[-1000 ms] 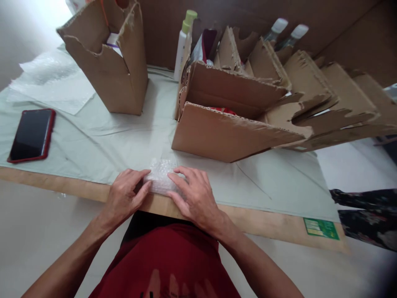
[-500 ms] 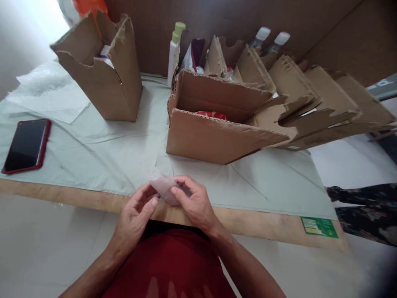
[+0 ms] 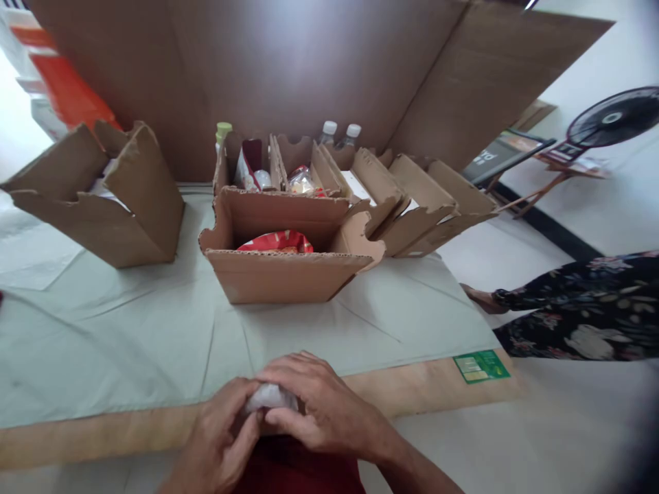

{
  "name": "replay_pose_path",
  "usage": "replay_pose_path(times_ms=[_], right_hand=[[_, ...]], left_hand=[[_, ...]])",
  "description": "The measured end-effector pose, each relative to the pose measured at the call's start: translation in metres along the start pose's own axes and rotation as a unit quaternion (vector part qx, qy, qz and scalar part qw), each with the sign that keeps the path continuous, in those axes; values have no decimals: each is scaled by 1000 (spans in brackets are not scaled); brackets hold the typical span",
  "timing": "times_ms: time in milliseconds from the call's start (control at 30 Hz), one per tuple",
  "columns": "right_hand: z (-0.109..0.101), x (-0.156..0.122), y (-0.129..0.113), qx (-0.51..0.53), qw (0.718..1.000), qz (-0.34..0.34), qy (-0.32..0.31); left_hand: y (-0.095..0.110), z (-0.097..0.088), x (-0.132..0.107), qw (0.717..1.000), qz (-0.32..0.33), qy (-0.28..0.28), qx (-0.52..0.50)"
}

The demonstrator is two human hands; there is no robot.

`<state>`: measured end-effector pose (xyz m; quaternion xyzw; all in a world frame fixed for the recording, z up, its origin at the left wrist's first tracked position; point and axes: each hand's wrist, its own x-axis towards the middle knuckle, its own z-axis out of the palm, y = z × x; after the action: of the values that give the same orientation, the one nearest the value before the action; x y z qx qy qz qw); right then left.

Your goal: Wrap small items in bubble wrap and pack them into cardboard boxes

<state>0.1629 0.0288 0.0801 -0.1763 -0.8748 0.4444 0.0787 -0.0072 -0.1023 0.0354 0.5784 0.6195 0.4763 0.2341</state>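
Both hands are close together at the table's front edge, around a small whitish bundle that looks wrapped in translucent plastic. What lies inside the wrap cannot be made out. My left hand grips the bundle's left side, thumb in front and fingers behind. Over its top and right side curl the fingers of my right hand, with the thumb pressed on the near face. Beyond the hands stands an open cardboard box with a red packet inside.
More cardboard bins stand in a row behind, holding packets, with bottles at the back. A tall cardboard box and clear plastic sheeting are at left. A person's legs show at right, near a fan.
My view has lifted and turned right, so the phone has nearly left the picture. The flat-looking plastic piece is now a compact bundle, and my left hand has closed onto it.
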Motion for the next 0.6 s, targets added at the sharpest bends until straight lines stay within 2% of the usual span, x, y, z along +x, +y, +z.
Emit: replay_pose_path(times_ms=[67, 133, 233, 267, 333, 400, 433, 467, 500, 533, 600], right_hand=[[1, -1, 7, -37, 999, 24, 17], [-7, -5, 13, -56, 998, 19, 23], [-47, -20, 13, -47, 997, -5, 62], [-68, -26, 9, -41, 995, -6, 96], [-112, -37, -3, -43, 977, -5, 208], [-153, -39, -19, -88, 929, -8, 361], [-170, -36, -26, -135, 898, -8, 419], [-184, -28, -33, -195, 872, -10, 449], [-194, -17, -38, -262, 856, -14, 446], [-201, -3, -41, -329, 848, -20, 416], [-208, 29, -42, -434, 844, -29, 313]], left_hand=[[-6, 5, -2, 999, -43, -21, -4], [-13, 5, -3, 996, -70, -49, -2], [-22, -3, 0, 995, -79, -63, -4], [-24, -7, 3, 994, -93, -50, -6], [-29, -16, 10, 991, -134, -6, -7], [-36, -22, 19, 985, -168, 38, -5], [-41, -23, 22, 983, -175, 50, -6], [-45, -23, 25, 983, -174, 51, -9], [-49, -21, 27, 984, -169, 46, -12], [-52, -18, 28, 986, -161, 40, -12], [-55, -8, 29, 989, -141, 48, -5]])
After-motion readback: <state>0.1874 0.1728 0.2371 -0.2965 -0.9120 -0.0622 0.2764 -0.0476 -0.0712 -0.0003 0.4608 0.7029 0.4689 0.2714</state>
